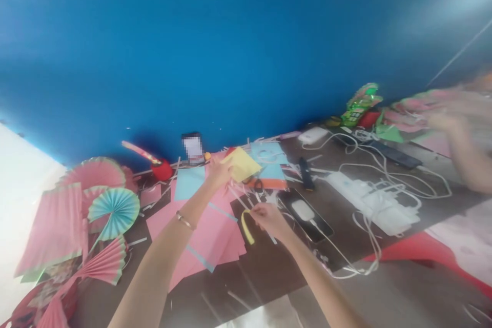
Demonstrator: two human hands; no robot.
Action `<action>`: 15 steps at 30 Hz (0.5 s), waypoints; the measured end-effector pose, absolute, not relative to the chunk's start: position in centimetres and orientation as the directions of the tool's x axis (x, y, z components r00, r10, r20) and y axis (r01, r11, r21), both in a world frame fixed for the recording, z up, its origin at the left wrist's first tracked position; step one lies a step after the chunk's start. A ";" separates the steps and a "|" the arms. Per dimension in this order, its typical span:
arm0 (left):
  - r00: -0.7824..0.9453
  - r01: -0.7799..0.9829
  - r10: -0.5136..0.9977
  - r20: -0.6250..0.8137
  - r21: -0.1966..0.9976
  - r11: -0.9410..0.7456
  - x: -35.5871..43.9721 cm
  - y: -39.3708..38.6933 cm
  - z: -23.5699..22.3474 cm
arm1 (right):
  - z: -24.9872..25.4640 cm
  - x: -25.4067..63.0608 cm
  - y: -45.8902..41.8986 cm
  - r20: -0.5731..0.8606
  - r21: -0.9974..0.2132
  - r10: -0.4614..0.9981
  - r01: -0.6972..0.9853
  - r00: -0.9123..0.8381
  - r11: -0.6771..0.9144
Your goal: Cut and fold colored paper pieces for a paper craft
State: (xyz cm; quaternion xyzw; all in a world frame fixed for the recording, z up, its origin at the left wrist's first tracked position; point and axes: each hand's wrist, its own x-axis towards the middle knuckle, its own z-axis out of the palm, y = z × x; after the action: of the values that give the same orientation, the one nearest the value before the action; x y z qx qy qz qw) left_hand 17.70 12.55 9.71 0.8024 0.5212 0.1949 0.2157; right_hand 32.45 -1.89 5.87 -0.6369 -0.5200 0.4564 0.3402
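My left hand [220,173], with a bracelet at the wrist, is closed on the edge of a yellow sheet of paper [245,165] above the paper pile. Between the fingertips of my right hand [271,218] is a narrow, curled yellow paper strip [246,229], its lower end hanging down. Beneath my left forearm lie several pink paper sheets [215,238] with thin blue strips across them. Light blue sheets [188,183] rest on the pile near my left hand. An orange cutter-like tool [271,184] lies just beyond my right hand.
Folded paper fans [114,211] fill the left side. A red container [162,170] stands by the blue wall [230,61]. At right are a phone [307,218], a white power strip [371,202] with tangled cables and a green packet [359,105]. Another person's arm [463,138] reaches in, blurred.
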 end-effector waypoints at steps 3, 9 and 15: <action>0.536 0.622 0.842 0.063 0.644 -0.445 15.3 7.6 9.2 | 5.2 31.1 -2.1 -0.216 -0.855 0.976 0.479 0.022 -0.200; 0.439 0.502 0.897 -0.054 0.843 -0.195 10.1 0.2 5.9 | 5.4 28.2 -1.6 -0.286 -0.885 0.937 0.431 -0.202 -0.177; 0.496 0.517 0.859 -0.126 0.838 -0.176 6.6 0.2 6.5 | 5.1 27.6 -1.0 -0.351 -0.910 0.862 0.351 -0.366 -0.222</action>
State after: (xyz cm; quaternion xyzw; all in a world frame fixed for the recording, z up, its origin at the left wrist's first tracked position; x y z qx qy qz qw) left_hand 6.61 0.17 6.54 0.7422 0.4633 0.1927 0.4442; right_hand 27.59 -1.03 5.05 -0.5189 -0.5843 0.5844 0.2185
